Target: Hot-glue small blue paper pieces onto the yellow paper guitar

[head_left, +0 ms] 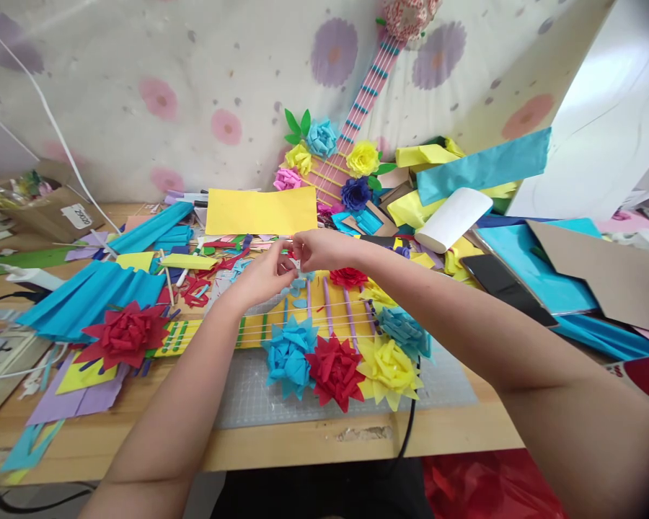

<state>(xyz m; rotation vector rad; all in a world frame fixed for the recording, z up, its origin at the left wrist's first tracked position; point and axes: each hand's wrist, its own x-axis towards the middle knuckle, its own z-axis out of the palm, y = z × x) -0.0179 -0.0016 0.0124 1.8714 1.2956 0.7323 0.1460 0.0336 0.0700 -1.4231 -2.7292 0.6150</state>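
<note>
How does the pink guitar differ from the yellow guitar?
The pink guitar stands slanted; the yellow guitar lies flat. The pink guitar has blue neck bands, the yellow guitar green bands. A pinkish flower ends the pink guitar's neck, a red flower the yellow guitar's. Both are strung and flowered.

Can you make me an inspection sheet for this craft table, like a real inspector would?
Surface: wooden table with a grey cutting mat near its front edge.
Job's things: yellow paper guitar over the mat, with red, blue and yellow paper flowers.
Clutter: colourful paper scraps, a yellow sheet, blue crinkled paper.
Hands: left hand and right hand close together, fingers bent; anything held is too small to tell.
Cables: white one at the left, black one over the front edge.
Surroundings: flowery sheet behind, pink guitar before it.
Other people: nothing seen.
</note>
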